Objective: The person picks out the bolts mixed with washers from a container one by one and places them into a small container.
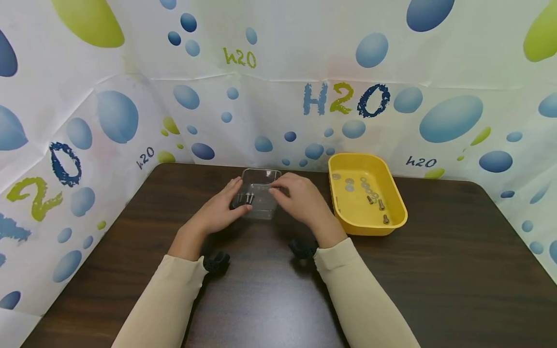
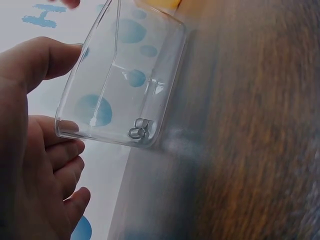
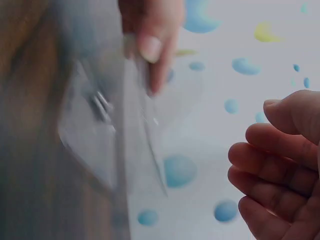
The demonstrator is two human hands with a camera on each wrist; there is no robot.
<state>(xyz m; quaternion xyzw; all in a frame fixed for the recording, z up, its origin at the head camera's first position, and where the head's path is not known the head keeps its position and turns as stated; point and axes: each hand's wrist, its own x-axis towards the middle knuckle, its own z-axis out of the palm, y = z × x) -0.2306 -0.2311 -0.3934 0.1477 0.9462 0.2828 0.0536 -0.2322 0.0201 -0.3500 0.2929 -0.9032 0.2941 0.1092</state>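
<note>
A clear plastic box (image 1: 262, 212) stands near the far edge of the table, between the two hands. My left hand (image 1: 221, 205) grips its left side, the thumb at the near end and the fingers along the outer wall. Small shiny metal cylinders (image 2: 139, 128) lie together in one corner of the box. My right hand (image 1: 302, 199) is raised at the box's right rim, its fingers loosely bent. In the right wrist view no object shows between those fingers (image 3: 260, 157), which are apart from the box wall.
Right of the right hand stands a yellow tray (image 1: 393, 188). Several flat grey washers (image 1: 349, 188) and a few short metal bolts (image 1: 381, 205) lie in it. Behind the dark wooden table (image 1: 452, 251) hangs a white sheet (image 1: 278, 29) with blue and green drops.
</note>
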